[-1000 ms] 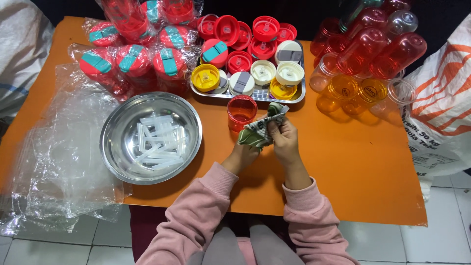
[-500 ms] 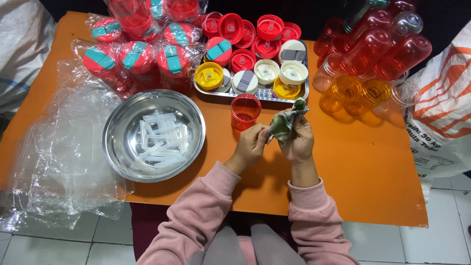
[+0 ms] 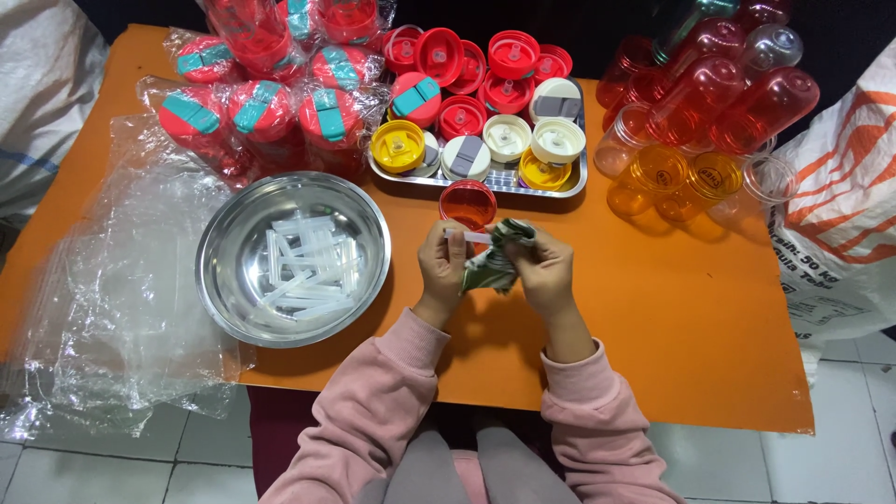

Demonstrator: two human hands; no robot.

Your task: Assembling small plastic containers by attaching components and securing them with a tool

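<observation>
I've got a clear straw (image 3: 464, 236) pinched in my left hand (image 3: 441, 264), just below the red cup (image 3: 468, 203). My right hand (image 3: 544, 271) is closed around a green cloth (image 3: 495, 266), wiping it. Next I'd judge a steady pull through the cloth.

The widest bare stretch of orange table (image 3: 691, 317) lies right of the 2 hands, running to the near edge; nothing stands on it. A narrower bare strip lies between the steel bowl (image 3: 293, 259) and the left hand (image 3: 441, 266). Left of the bowl, crumpled clear plastic (image 3: 103, 280) covers the table to its edge. The far side is crowded: wrapped red bottles (image 3: 261, 103) far left, a tray (image 3: 571, 185) of lids in the middle, and loose red and orange bottles (image 3: 709, 112) far right. A red cup (image 3: 467, 201) sits just beyond the hands (touching or apart, unclear), closing the gap to the tray. A white sack (image 3: 840, 215) borders the right edge.
</observation>
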